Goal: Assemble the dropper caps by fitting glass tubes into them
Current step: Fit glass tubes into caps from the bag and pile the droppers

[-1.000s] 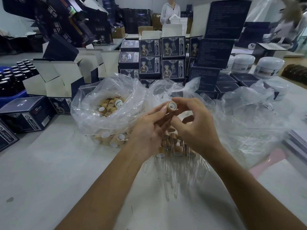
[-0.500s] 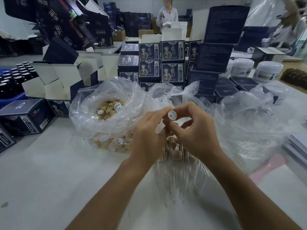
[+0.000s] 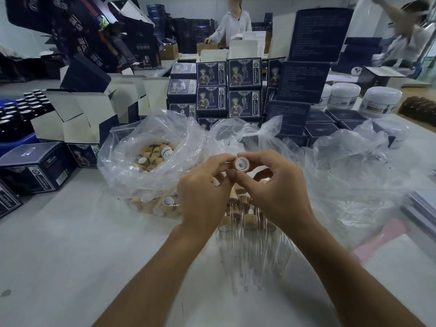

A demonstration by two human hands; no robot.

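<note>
A dropper cap [image 3: 241,163] is being pinched above the counter [image 3: 70,256], its open white underside facing the camera. The right hand [image 3: 280,194] is gripping it from 3 o'clock with thumb and forefinger; the left hand [image 3: 204,192] is pinching its rim from 9 o'clock, so both grips are narrow, closed on the cap. Assembled droppers with glass tubes [image 3: 247,251] are lying at 6 o'clock beneath the hands. Loose caps are being held in a clear plastic bag [image 3: 132,161] at 10 o'clock. Dark printed boxes [image 3: 244,88] are stacked at 12 o'clock.
</note>
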